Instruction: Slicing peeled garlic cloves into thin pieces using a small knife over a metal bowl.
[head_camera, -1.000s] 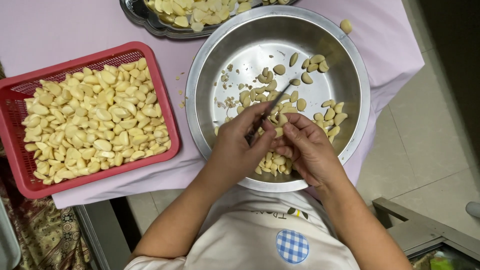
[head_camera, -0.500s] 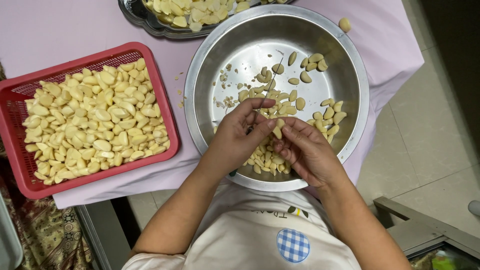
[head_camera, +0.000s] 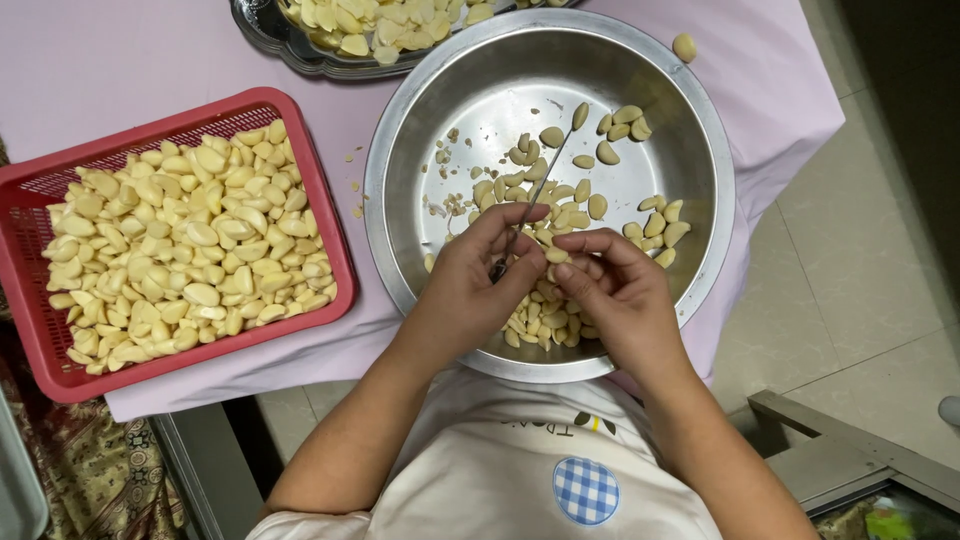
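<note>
The clove (head_camera: 556, 254) is a small, pale yellow, peeled piece of garlic, smooth and slightly glossy, held over the near half of the bowl (head_camera: 700, 230), just above the heap of cloves (head_camera: 540, 320) that lies against the bowl's near wall. Left of the bowl, a red basket (head_camera: 45, 330) sits touching its rim, filled with a thick layer of peeled garlic (head_camera: 190, 260) of the same pale yellow. The left hand (head_camera: 480, 290) comes in from the near-left of the bowl, forearm bare, palm down, fingers curled shut around the dark handle of a knife (head_camera: 528, 205); its thin blade slants up and away toward the bowl's middle, over loose cloves scattered on the steel bottom. The thumb of this hand reaches toward the clove. The right hand (head_camera: 615, 300) comes in from the near-right of the bowl, wrist bent, thumb and forefinger pinching the clove while the other fingers curl loosely beneath. The two hands meet at the clove, fingertips touching or nearly so; which one cannot be told. Beyond the bowl, at its far-left rim, stands a dark tray (head_camera: 262, 30) with more garlic pieces. One stray clove (head_camera: 685, 47) lies on the pink cloth (head_camera: 110, 70) just past the bowl's far-right rim. The cloth runs under the bowl, basket and tray alike
</note>
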